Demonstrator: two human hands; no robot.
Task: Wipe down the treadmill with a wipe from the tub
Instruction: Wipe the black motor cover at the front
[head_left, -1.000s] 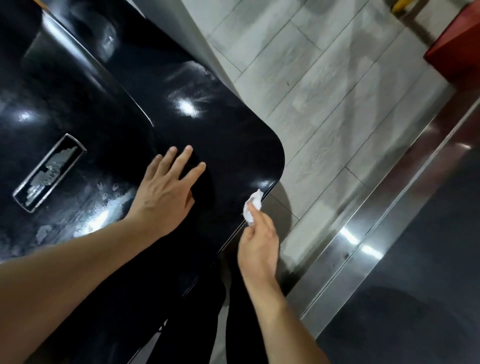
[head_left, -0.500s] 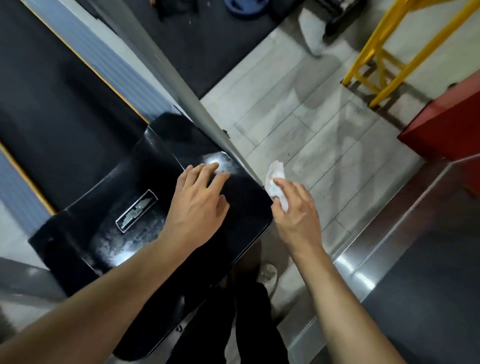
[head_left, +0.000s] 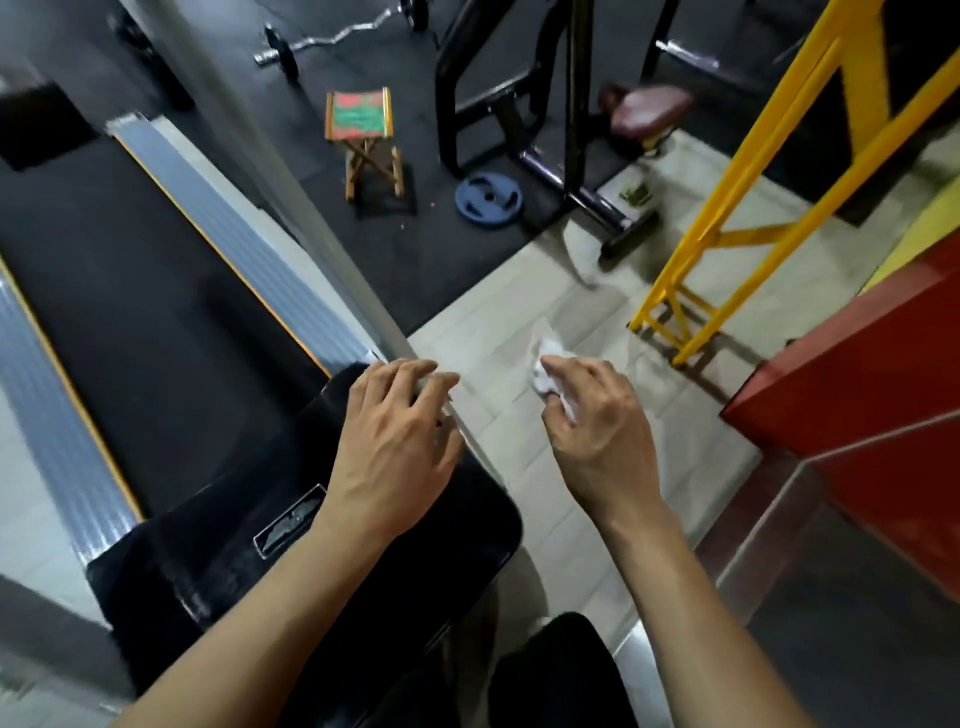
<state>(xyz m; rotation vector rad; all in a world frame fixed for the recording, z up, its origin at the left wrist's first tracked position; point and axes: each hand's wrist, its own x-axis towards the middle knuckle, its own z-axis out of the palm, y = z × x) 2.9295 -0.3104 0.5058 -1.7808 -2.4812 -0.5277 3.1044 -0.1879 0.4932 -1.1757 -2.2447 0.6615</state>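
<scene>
The left hand (head_left: 392, 447) lies fingers spread on the treadmill (head_left: 332, 561), at its black cover beside the grey upright post (head_left: 332, 244). The right hand (head_left: 592, 415) hovers over the tiled floor (head_left: 524, 322), pinching a crumpled white wipe (head_left: 546, 371). The cover's badge (head_left: 289, 520) is unreadable.

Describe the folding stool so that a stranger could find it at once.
Start at the treadmill's grey upright post and look right, onto the black rubber floor. The small folding stool stands there, left of the blue weight plate. Only it has crossed wooden legs and a red-green seat.
</scene>
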